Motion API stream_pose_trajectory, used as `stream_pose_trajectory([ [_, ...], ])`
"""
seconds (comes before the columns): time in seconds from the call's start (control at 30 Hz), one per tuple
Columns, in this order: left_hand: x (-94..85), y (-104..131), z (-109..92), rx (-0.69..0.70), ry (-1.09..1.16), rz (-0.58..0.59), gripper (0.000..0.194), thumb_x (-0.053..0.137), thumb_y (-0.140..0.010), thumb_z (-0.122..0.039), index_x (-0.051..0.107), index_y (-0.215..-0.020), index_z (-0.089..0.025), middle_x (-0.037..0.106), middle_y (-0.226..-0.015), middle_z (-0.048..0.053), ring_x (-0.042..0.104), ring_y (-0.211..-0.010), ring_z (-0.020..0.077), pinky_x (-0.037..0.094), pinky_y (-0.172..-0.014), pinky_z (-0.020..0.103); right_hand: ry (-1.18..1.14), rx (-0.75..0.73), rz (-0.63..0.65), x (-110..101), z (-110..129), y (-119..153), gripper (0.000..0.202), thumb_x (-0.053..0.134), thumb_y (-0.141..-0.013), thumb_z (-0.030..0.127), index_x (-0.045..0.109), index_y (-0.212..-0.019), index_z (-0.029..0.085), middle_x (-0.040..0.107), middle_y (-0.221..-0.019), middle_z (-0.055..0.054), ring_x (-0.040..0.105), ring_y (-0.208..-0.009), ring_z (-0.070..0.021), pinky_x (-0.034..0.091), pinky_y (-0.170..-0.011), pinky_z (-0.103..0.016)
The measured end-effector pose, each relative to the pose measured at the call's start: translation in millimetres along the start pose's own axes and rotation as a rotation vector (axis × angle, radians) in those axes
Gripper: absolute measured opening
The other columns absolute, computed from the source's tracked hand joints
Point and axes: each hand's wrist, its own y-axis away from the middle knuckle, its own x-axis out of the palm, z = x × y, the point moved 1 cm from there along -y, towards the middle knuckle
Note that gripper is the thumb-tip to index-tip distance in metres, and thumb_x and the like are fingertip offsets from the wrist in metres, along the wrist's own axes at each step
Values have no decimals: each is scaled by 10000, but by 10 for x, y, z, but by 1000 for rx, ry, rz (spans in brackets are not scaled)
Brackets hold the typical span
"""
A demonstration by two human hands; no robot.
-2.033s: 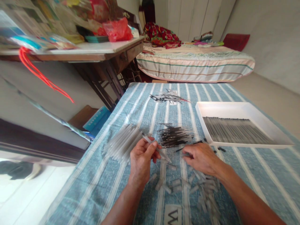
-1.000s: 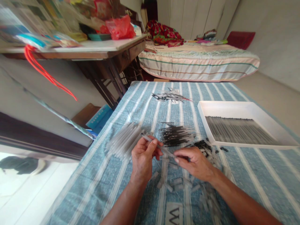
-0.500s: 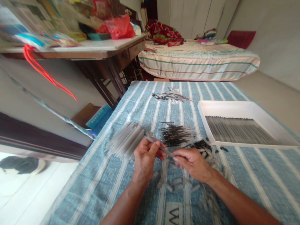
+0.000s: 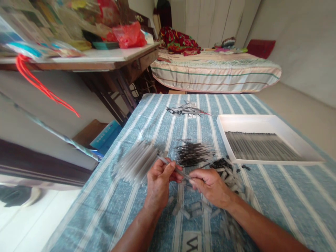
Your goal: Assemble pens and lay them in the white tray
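My left hand point(image 4: 160, 178) is closed around a thin grey translucent tube point(image 4: 181, 172), which slants down to the right. At the tube's lower right end, my right hand point(image 4: 208, 183) pinches it between thumb and fingers. A pile of pale translucent tubes point(image 4: 135, 162) lies just left of my left hand. Beyond both hands is a heap of thin dark rods point(image 4: 194, 154). Small black pieces point(image 4: 222, 162) and short grey caps point(image 4: 232, 178) are scattered beside and under my right hand.
A white tray point(image 4: 246, 122) at the right holds a row of dark-tipped grey sticks point(image 4: 259, 145). Mixed thin pieces point(image 4: 186, 110) lie near the far edge of the striped cloth point(image 4: 105, 210). A cluttered desk point(image 4: 105, 59) stands at the left, a bed point(image 4: 215, 71) behind.
The whole view has shifted slightly, so everything appears a little further left. Both hands keep their hold on the tube, and my right hand is slightly nearer my left along it.
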Motion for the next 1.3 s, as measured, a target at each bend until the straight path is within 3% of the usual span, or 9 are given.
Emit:
stream_pose_trajectory([
  [0.3, 13, -33, 11, -21, -16, -18, 226, 715, -665, -283, 541, -771, -186, 670, -642, -15, 571, -437, 123, 472, -437, 236, -68, 65, 61, -8, 4, -90, 170, 494, -806, 177, 582, -662, 164, 539, -536, 44, 489, -480, -75, 367, -471, -156],
  [0.57, 112, 18, 44, 12, -71, 66, 198, 736, -660, -330, 614, -717, -185, 655, -621, -5, 560, -474, 135, 476, -451, 244, 295, -178, -50, -117, 87, -139, 217, 514, -826, 187, 629, -641, 181, 604, -605, 21, 539, -587, -87, 373, -596, -178],
  [0.73, 136, 18, 14, 15, -124, 94, 225, 747, -634, -385, 670, -748, -207, 645, -596, 5, 572, -526, 166, 493, -484, 261, 358, -203, -53, -202, 169, -154, 205, 525, -782, 142, 625, -610, 193, 634, -622, 15, 554, -596, -98, 388, -606, -189],
  [0.87, 98, -10, -4, 36, -202, 46, 342, 740, -632, -416, 684, -905, -217, 700, -763, 28, 583, -568, 170, 503, -517, 266, 382, -97, -204, -616, 140, -155, 195, 538, -795, 209, 636, -630, 177, 601, -582, 18, 516, -535, -93, 357, -518, -190],
  [0.93, 59, -37, 3, 36, -216, 12, 361, 743, -621, -424, 680, -910, -218, 708, -809, 32, 581, -567, 167, 500, -506, 262, 427, 32, -362, -978, 39, -107, 249, 499, -836, 269, 651, -666, 170, 605, -585, 17, 508, -516, -92, 350, -500, -191],
  [1.03, 16, -72, 24, 24, -245, -1, 340, 743, -616, -420, 675, -872, -206, 698, -757, 25, 568, -556, 159, 491, -486, 249, 716, 310, -606, -1556, -185, 25, 294, 479, -841, 325, 663, -666, 178, 605, -574, 6, 521, -541, -118, 346, -527, -214],
  [1.1, 9, -86, 37, 5, -274, 3, 318, 732, -623, -417, 671, -852, -204, 691, -724, 16, 566, -552, 157, 489, -481, 246, 863, 553, -624, -1845, -352, 109, 265, 495, -822, 344, 675, -694, 198, 643, -643, -7, 567, -636, -142, 349, -551, -217],
  [1.13, 11, -91, 43, -4, -289, 7, 304, 723, -629, -416, 670, -841, -204, 688, -709, 12, 568, -552, 158, 488, -481, 245, 880, 606, -628, -1942, -425, 138, 253, 504, -811, 329, 676, -685, 195, 653, -662, -21, 578, -662, -154, 348, -553, -222],
  [1.3, 24, -110, 60, -17, -351, 3, 282, 704, -624, -401, 665, -814, -196, 682, -664, 11, 569, -541, 163, 486, -479, 256, 878, 701, -546, -2047, -676, 134, 221, 540, -780, 333, 699, -690, 209, 666, -657, -28, 602, -673, -168, 361, -566, -233],
])
